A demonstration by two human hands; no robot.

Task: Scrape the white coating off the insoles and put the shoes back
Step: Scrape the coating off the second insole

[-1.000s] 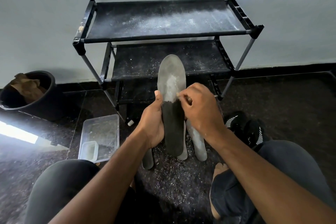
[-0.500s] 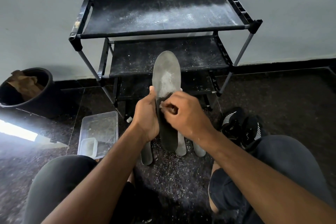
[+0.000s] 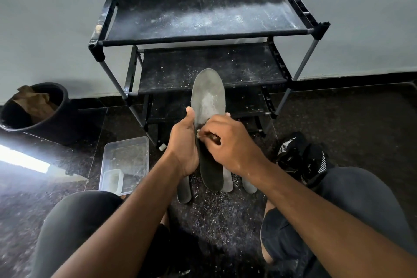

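Note:
An insole stands upright in front of me, its upper half grey-white with coating, its lower half scraped dark. My left hand grips its left edge at mid-height. My right hand presses against its face at the line between white and dark, fingers curled around what looks like a small scraper, mostly hidden. Three other insoles lie on the floor below, partly hidden by my hands. A pair of black shoes with white stripes sits on the floor to the right.
A black three-tier shoe rack, dusted white, stands against the wall ahead. A clear plastic tray holding a small tub lies at the left. A black bucket with brown paper stands far left. White scrapings cover the dark floor between my knees.
My right hand has slid leftward and down across the insole's face, from its right edge to its left side. My left hand keeps the same grip. The view has shifted slightly.

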